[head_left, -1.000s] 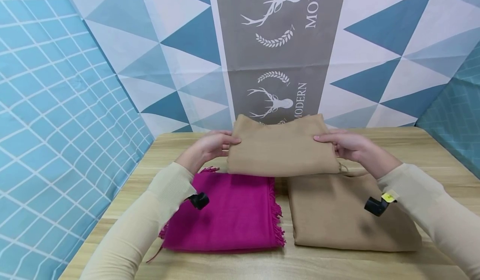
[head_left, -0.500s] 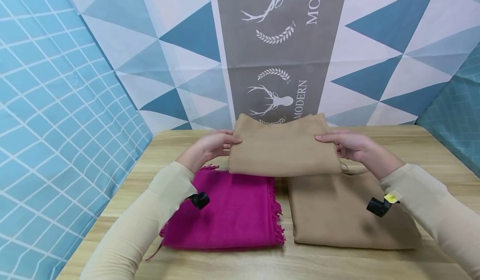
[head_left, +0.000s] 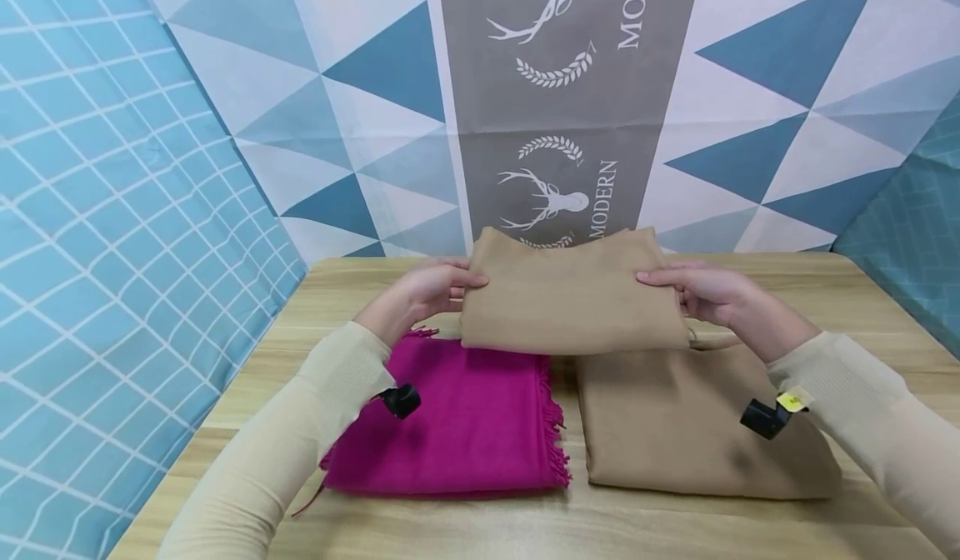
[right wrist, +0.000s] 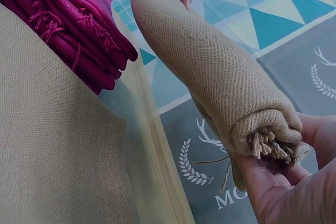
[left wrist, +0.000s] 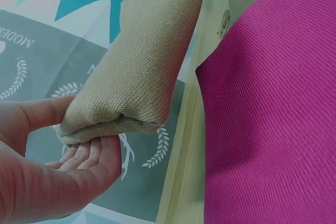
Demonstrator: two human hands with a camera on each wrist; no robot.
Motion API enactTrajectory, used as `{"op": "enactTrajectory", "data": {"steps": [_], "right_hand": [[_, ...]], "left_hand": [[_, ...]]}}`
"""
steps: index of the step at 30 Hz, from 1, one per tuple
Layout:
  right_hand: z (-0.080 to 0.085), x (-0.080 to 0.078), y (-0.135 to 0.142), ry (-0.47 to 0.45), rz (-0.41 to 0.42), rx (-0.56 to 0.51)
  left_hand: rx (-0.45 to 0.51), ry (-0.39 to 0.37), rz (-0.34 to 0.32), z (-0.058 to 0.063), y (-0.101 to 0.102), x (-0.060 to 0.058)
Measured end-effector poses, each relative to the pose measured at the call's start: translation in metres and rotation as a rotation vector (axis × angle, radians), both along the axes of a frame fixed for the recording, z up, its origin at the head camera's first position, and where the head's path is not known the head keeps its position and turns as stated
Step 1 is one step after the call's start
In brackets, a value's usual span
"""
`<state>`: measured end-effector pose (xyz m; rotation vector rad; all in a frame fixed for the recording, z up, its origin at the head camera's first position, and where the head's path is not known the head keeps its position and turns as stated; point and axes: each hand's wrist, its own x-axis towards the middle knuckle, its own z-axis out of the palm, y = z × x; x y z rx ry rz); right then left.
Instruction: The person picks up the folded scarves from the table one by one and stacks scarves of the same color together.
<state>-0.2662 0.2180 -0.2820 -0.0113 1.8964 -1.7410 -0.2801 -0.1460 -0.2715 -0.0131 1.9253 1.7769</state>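
Note:
A folded tan scarf (head_left: 570, 302) is held up off the table between both hands, in the middle of the head view. My left hand (head_left: 433, 287) pinches its left end, thumb on top and fingers beneath, as the left wrist view also shows. At the other end my right hand (head_left: 701, 289) grips it the same way; tan fringe (right wrist: 270, 148) pokes out of the folds there in the right wrist view. Below on the left lies a folded magenta scarf (head_left: 457, 427) with fringed edges. A second folded tan scarf (head_left: 697, 427) lies below on the right.
The wooden table (head_left: 525, 535) carries both lying scarves, with a narrow gap between them. A patterned cloth backdrop (head_left: 555, 118) stands behind the table's far edge, and a blue grid cloth (head_left: 127, 235) hangs along the left side.
Both hands and the held tan scarf have shifted very slightly to the right. The grip looks the same, and the two scarves on the table have stayed in place.

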Motion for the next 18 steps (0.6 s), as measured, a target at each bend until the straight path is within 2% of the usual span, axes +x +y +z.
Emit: {"op": "enactTrajectory", "data": {"steps": [18], "right_hand": [[0.0,0.0049,0.0092,0.011,-0.005,0.02]], "left_hand": [[0.011,-0.004,0.0,0.0025,0.0072,0.0037]]}}
